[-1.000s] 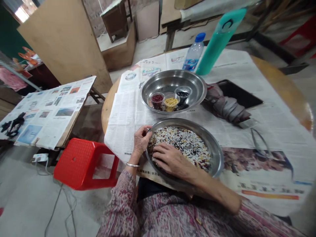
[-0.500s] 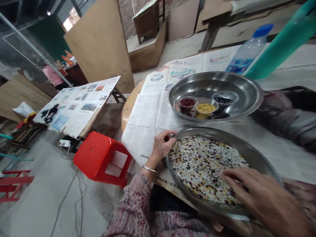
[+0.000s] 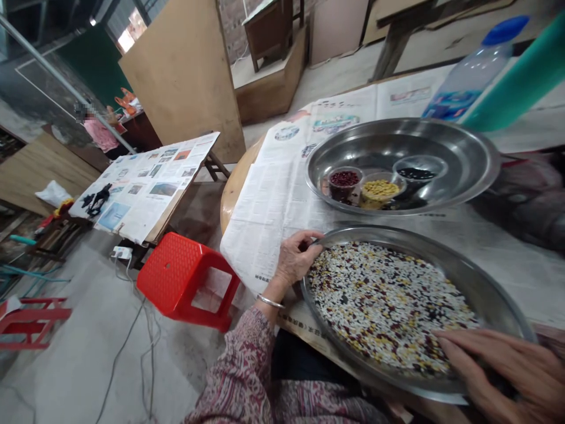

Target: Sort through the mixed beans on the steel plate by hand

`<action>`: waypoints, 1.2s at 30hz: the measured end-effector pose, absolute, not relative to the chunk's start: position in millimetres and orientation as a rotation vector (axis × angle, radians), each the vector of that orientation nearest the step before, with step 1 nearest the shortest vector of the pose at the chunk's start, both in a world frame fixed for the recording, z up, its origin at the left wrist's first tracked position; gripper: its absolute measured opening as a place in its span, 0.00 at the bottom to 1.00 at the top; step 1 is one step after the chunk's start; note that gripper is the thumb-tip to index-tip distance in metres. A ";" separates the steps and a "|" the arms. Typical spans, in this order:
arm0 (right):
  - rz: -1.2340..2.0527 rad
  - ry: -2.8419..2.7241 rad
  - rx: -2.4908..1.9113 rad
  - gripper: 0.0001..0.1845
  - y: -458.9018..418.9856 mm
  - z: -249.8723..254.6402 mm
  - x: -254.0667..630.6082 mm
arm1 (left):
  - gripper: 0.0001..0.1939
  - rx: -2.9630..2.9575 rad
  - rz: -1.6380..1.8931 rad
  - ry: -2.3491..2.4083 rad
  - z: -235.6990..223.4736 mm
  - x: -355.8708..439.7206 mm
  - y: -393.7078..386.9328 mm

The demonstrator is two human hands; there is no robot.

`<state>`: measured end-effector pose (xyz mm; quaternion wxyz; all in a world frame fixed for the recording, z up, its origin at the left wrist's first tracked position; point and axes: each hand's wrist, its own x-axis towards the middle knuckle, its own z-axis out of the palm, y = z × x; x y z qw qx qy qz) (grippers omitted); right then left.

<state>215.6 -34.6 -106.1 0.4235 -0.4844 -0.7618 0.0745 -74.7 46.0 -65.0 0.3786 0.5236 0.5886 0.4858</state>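
A wide steel pan full of mixed white, yellow, red and black beans lies on the newspaper-covered round table in front of me. My left hand grips the pan's left rim, fingers curled over it. My right hand rests palm down on the beans at the pan's near right edge, fingers stretched out. Behind it stands a second steel pan holding three small cups: red beans, yellow beans and black beans.
A water bottle and a teal bottle stand behind the far pan; grey cloth lies at right. A red plastic stool is on the floor at left, beside a second newspaper-covered table. A person stands far left.
My right hand slid from the pan's left part across the beans to its near right edge. The view swung left and closer. My left hand kept its hold on the rim.
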 end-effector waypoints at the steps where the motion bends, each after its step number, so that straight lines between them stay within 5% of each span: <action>1: 0.177 -1.915 -1.159 0.03 -34.7 -102.8 213.2 | 0.10 1.339 1.234 1.510 -64.5 -74.7 45.9; 28: 0.132 -1.675 -1.386 0.10 -44.2 -88.2 189.5 | 0.10 1.414 1.261 1.513 -64.0 -83.6 56.2; 36: 0.257 -1.554 -1.363 0.25 -55.9 -91.0 173.2 | 0.11 2.378 0.996 1.637 -23.3 -71.0 43.0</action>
